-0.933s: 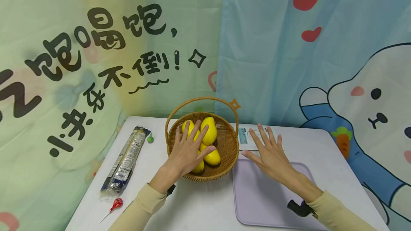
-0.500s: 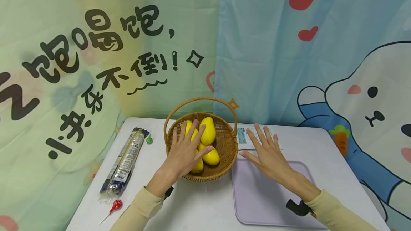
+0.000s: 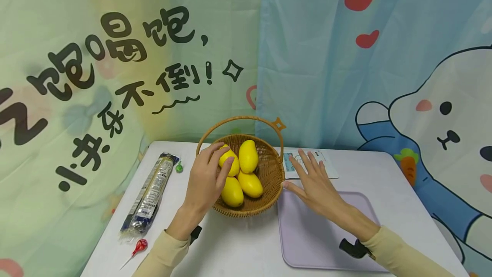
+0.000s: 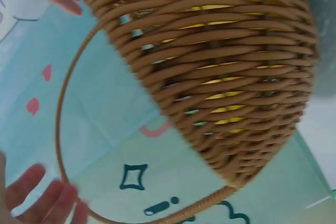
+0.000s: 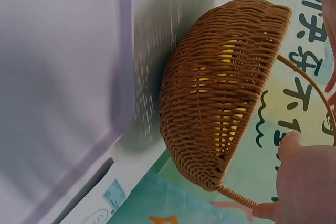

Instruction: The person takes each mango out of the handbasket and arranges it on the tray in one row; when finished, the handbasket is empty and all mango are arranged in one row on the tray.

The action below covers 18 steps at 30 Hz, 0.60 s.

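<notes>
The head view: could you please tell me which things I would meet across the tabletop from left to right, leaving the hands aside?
Long plastic-wrapped package, small green item, wicker basket with yellow fruit inside, lilac tray.

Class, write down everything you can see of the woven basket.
The basket is brown and looks like wicker: a rounded bowl with one thin, arched handle joined at two opposite sides. It stands upright on the white table, holding four yellow fruits, glimpsed through gaps in the weave in both wrist views. The lilac tray lies near its right side. The left hand is at its left rim, the right hand by its right rim; whether either touches it cannot be told.
</notes>
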Each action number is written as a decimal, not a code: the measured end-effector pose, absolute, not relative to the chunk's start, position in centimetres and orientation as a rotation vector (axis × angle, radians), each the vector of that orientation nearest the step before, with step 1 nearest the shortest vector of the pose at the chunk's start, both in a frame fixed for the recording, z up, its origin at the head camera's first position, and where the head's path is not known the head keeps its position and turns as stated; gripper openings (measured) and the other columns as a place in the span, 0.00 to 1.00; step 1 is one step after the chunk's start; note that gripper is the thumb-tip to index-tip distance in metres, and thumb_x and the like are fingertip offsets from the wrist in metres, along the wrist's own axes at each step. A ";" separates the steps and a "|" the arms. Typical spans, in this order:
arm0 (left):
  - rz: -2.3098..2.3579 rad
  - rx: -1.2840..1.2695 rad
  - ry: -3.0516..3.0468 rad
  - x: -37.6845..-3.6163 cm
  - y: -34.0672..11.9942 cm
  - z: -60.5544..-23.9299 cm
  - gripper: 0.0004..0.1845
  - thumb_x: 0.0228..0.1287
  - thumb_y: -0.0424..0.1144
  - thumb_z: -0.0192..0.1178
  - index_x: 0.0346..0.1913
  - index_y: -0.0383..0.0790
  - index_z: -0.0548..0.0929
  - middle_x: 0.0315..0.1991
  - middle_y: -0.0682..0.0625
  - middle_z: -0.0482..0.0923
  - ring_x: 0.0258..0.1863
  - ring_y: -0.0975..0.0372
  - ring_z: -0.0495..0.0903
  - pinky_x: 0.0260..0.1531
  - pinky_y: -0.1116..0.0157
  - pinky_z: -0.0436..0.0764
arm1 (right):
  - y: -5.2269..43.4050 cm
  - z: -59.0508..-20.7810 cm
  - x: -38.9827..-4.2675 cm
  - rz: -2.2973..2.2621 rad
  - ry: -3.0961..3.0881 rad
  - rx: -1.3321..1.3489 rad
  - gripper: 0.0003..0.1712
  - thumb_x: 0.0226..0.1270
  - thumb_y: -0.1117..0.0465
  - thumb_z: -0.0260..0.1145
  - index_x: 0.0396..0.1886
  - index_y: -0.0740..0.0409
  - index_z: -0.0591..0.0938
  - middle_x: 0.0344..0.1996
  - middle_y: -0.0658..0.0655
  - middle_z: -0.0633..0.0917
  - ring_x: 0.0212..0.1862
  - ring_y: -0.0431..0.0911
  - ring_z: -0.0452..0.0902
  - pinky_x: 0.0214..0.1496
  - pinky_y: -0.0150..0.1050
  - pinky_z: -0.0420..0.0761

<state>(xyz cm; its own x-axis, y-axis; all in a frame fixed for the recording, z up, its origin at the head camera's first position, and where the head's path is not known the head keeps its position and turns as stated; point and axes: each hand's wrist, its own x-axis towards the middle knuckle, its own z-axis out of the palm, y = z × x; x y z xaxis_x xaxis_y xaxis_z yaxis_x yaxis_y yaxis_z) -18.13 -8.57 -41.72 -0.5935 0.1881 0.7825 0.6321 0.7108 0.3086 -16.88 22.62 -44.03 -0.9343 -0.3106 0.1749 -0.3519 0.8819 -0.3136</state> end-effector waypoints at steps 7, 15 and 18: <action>-0.830 -0.450 -2.069 -18.5 -9.5 -43.0 0.11 0.74 0.38 0.60 0.52 0.37 0.84 0.71 0.32 0.64 0.69 0.39 0.66 0.65 0.40 0.69 | 21.6 -43.5 -16.7 0.559 -2.846 0.623 0.47 0.71 0.36 0.63 0.80 0.54 0.62 0.82 0.62 0.51 0.81 0.62 0.46 0.78 0.66 0.51; -0.955 -0.273 -2.429 -18.4 -10.4 -45.5 0.23 0.74 0.44 0.61 0.65 0.38 0.77 0.78 0.26 0.46 0.76 0.33 0.53 0.68 0.32 0.61 | 20.2 -42.6 -16.8 0.577 -2.750 0.767 0.42 0.72 0.40 0.64 0.79 0.50 0.64 0.81 0.61 0.56 0.78 0.61 0.56 0.73 0.65 0.65; -1.069 -0.210 -2.559 -18.4 -10.7 -46.2 0.27 0.76 0.49 0.58 0.71 0.39 0.73 0.79 0.28 0.43 0.75 0.31 0.55 0.66 0.33 0.67 | 19.6 -42.3 -16.9 0.575 -2.754 0.797 0.42 0.73 0.39 0.62 0.79 0.47 0.63 0.81 0.59 0.55 0.79 0.61 0.56 0.73 0.65 0.65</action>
